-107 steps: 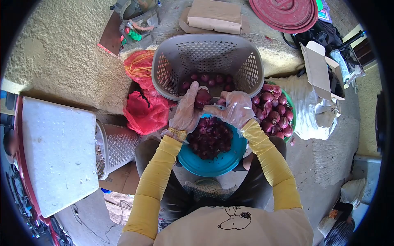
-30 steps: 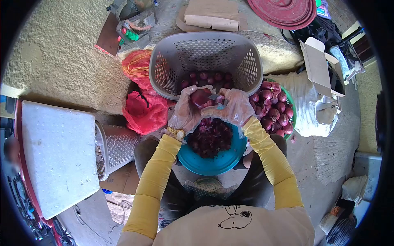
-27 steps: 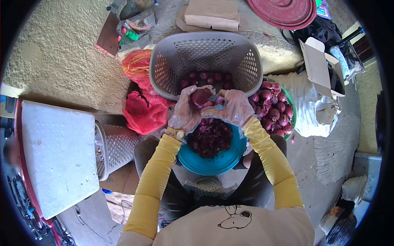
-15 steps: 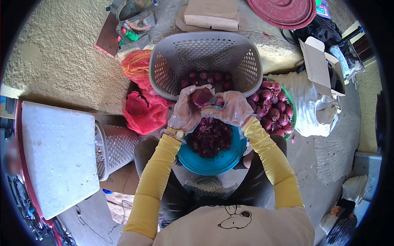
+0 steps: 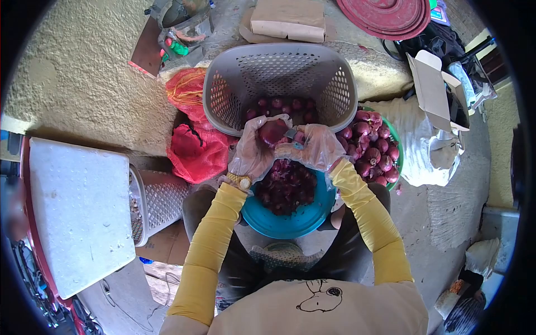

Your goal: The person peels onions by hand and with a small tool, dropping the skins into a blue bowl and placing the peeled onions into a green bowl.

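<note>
My left hand, in a clear plastic glove, is closed around a red onion. In my right hand, gloved the same way, is what looks like a small knife, grey with a bluish part; the fingers partly hide it. It is close against the onion's right side. Both hands are over the near rim of a grey perforated basket, where several red onions lie at the bottom. Below my hands, a blue basin holds dark red onion skins.
Right of the basket, a green-rimmed container is heaped with red onions. A red mesh sack lies to the left. Farther left are another perforated basket and a white foam board. A white sack lies at right.
The small knife has shifted slightly and its grey part shows more plainly beside the onion. My left hand and the onion have hardly moved.
</note>
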`<state>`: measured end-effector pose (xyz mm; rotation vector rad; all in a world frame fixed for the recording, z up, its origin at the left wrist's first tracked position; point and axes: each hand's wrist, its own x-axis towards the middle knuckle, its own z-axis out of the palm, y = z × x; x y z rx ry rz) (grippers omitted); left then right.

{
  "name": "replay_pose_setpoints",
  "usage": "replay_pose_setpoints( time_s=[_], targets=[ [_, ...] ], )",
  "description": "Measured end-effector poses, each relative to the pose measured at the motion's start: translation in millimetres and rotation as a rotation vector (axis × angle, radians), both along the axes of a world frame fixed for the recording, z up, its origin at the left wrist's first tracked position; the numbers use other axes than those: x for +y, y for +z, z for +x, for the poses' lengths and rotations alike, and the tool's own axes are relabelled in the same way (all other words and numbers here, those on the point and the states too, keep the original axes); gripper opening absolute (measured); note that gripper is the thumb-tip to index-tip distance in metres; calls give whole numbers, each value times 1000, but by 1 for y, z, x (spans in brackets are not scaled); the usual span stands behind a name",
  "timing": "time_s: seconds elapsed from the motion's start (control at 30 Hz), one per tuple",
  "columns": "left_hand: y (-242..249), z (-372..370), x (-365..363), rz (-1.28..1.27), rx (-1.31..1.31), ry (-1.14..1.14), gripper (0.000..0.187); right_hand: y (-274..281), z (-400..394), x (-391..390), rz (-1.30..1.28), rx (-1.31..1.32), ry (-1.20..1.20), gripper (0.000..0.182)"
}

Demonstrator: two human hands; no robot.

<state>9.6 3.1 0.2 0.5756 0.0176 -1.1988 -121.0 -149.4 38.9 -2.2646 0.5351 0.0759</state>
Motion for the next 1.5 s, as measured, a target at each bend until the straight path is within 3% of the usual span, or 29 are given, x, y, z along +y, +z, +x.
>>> replay_pose_setpoints(
  time_s=[0.3,0.37,0.4,0.5,0.57,0.7,0.77,0.87,1.0,1.1,1.17,1.2,1.27,1.37,1.5],
  targets=[
    [1,0,-1,-53,20,1,48,-16,-2,1,39,-176,35,68],
    [3,-3,-4,-41,19,47,47,-35,-2,-2,-97,-207,76,51],
    [0,-2,-4,-41,18,47,47,-34,-1,0,-97,-208,76,51],
    [-9,1,-5,-32,7,34,50,-29,-2,8,-37,-329,57,55],
    [-8,1,-4,15,15,21,53,-22,-2,10,-368,-337,97,58],
    [-9,5,-1,55,-16,57,53,-6,-4,9,-463,-220,328,59],
    [-10,6,-3,55,78,181,49,0,-5,10,-472,-191,350,73],
    [-6,6,0,-53,61,108,47,-11,-2,8,-313,-379,145,72],
    [-12,5,-1,-1,25,122,46,-14,-1,3,-312,-377,108,68],
    [-14,6,-2,-21,27,114,47,-12,-3,6,-474,-472,32,63],
    [-8,2,-1,12,15,128,47,4,-5,7,-561,-317,124,69],
    [-7,2,0,12,15,127,47,3,-5,7,-562,-316,123,69],
    [-4,2,2,18,7,73,46,-1,-3,5,-318,-299,11,78],
    [-13,3,0,-1,-61,92,46,12,0,2,-273,-81,-49,86],
    [-12,1,-1,-7,-78,106,46,3,0,0,-197,-89,-65,88]
  ],
)
